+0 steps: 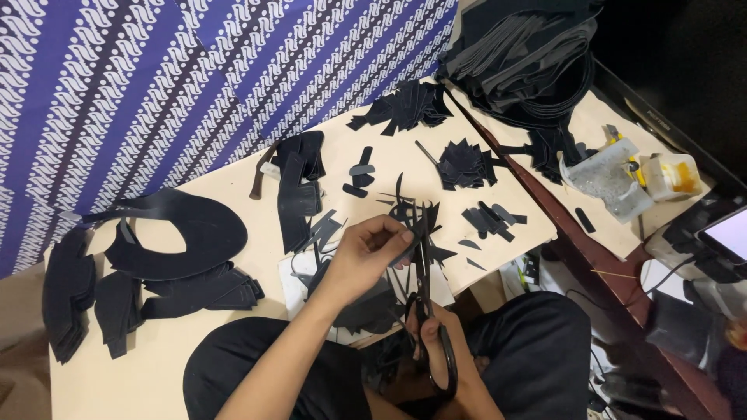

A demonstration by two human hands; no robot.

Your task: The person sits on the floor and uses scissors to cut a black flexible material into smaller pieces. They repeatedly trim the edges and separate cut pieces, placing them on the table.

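My left hand (366, 255) pinches a small black leather piece (406, 243) over the front edge of the pale work board (389, 167). Large black scissors (424, 272) point away from me, and their blades meet that piece. My right hand (437, 336) grips the scissor handles low in the view, between my knees. Black offcuts (366, 307) lie under both hands.
Stacks of cut black pieces lie on the left (70, 299), with curved panels (183, 233) beside them. More small heaps (405, 105) (465, 165) dot the board. A big pile of black material (529, 58), a plastic tub (611, 179) and a phone (727, 233) sit at right.
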